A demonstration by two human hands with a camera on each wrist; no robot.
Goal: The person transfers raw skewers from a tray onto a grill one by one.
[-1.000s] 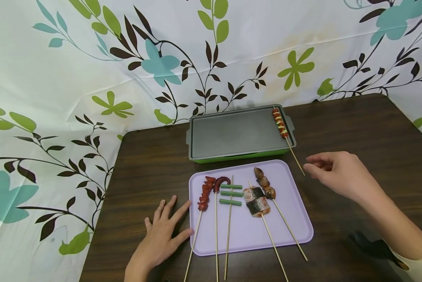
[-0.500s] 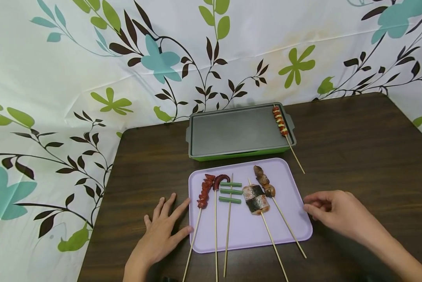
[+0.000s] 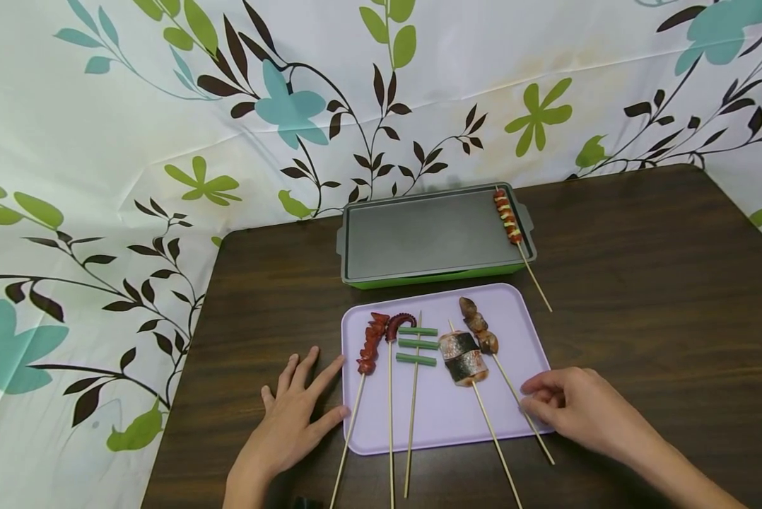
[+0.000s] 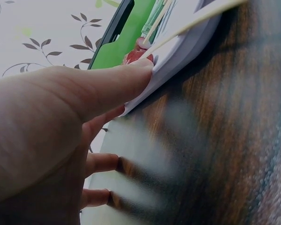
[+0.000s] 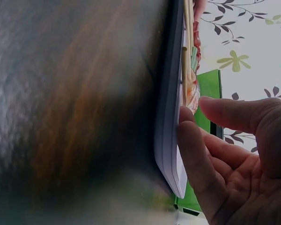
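Head view: where the right hand (image 3: 578,406) reaches over the right edge of the tray (image 3: 444,417), thumb and fingertips are bent beside the stick of the brown skewer (image 3: 476,324). Brown skewer lies on the tray, farthest right of five, its stick running past the near rim. Left hand (image 3: 294,419) rests on the table (image 3: 648,283) with fingers spread, thumb tip at the tray's left rim; grip released. Left to right on the tray: red skewer (image 3: 371,344), tentacle (image 3: 391,329), green skewer (image 3: 417,344), banded skewer (image 3: 464,360), then brown skewer. Behind the tray, the pan (image 3: 419,237) sits on a green base (image 3: 387,283); striped skewer (image 3: 507,218) lies along its right end, stick jutting over the near rim. Leaf-patterned cloth (image 3: 165,106) behind.

Left wrist view: thumb extended at the tray edge, near red food; other fingertips down on the table. A pale stick, blurred, passes over the tray edge.

Right wrist view: thumb and forefinger parted at the tray edge; grip released. Whether a fingertip touches the stick, cannot tell.
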